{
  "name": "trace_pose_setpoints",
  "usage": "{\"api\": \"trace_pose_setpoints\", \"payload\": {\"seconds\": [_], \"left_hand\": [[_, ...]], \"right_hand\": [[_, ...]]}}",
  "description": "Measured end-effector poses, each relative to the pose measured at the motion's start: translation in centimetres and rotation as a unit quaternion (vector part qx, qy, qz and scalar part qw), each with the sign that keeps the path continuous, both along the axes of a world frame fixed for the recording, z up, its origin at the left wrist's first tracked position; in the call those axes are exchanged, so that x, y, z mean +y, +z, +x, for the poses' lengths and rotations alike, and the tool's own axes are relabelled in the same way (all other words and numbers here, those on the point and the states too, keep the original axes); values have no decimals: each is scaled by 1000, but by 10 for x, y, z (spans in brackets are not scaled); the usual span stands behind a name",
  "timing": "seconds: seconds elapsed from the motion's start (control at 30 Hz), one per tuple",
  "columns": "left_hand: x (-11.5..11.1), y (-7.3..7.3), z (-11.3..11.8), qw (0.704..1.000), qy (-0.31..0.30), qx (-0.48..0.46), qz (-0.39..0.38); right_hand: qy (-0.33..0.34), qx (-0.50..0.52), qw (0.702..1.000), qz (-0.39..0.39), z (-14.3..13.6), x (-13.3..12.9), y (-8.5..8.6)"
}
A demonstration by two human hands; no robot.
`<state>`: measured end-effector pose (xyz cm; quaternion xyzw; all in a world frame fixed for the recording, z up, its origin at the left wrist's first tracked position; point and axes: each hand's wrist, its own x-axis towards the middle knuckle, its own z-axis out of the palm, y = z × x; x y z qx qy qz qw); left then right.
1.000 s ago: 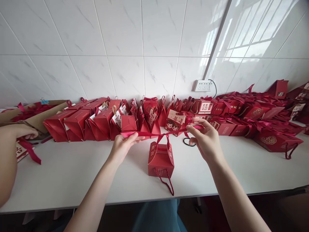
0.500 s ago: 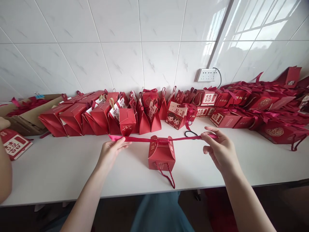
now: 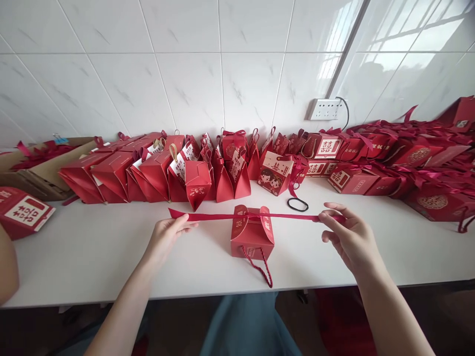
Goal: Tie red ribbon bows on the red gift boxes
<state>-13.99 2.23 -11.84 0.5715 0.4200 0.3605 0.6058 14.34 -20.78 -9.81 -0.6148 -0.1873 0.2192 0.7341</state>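
A small red gift box [image 3: 252, 243] stands on the white table in front of me, its two curved flaps raised at the top. Across its top runs a dark pink ribbon [image 3: 218, 217], crossed over itself at the middle and stretched straight to both sides. My left hand [image 3: 167, 236] pinches one end of the ribbon between thumb and fingers. The other end is pinched by my right hand [image 3: 346, 232], with some fingers held loosely apart. From the box's near side hangs a twisted red cord handle [image 3: 266, 271], touching the table.
Red gift boxes [image 3: 107, 173] line the wall, with a ribboned pile [image 3: 411, 163] at right. A cardboard box [image 3: 48, 165] holds ribbons at left. Near it are a red box [image 3: 25, 212] and another person's arm [image 3: 6, 269]. A black loop [image 3: 298, 204] lies behind my box.
My right hand has moved slightly outward with its ribbon end, and the ribbon looks tauter. The whole view has shifted a little. At left the red box shows more fully.
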Motion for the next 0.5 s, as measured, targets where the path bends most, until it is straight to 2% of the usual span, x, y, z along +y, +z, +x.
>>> {"api": "trace_pose_setpoints", "payload": {"seconds": [0.17,0.33,0.5], "left_hand": [[3,-4,-5,999,-18,34,9],[9,-8,-16,993,-32,109,33],[12,-11,-23,979,-51,184,73]], "right_hand": [[2,4,1000,-16,4,-8,-8],[6,-19,999,-27,3,-17,-19],[24,-50,993,-108,7,-25,-32]]}}
